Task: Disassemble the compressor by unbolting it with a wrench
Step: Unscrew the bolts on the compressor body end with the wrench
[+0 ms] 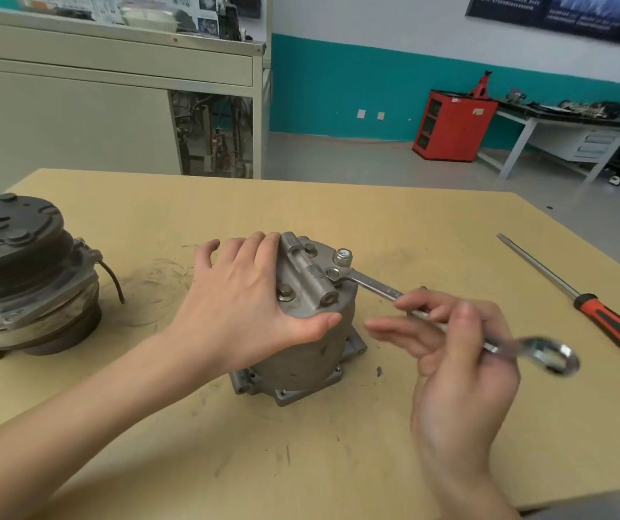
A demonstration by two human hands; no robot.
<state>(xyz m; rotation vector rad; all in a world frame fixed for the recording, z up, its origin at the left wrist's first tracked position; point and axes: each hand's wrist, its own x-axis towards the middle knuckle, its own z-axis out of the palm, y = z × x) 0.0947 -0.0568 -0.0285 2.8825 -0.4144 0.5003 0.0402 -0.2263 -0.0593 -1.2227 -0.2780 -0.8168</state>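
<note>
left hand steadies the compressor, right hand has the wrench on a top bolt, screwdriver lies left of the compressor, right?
One slip: the head view shows the screwdriver lying right of the compressor, not left. The left hand, right hand, wrench and bolt are as you say.

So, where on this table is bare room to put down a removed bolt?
Free: the far table strip behind the compressor, and the near strip before it. Crowded: around the wrench, left hand and right hand; the pulley fills the left.
</note>
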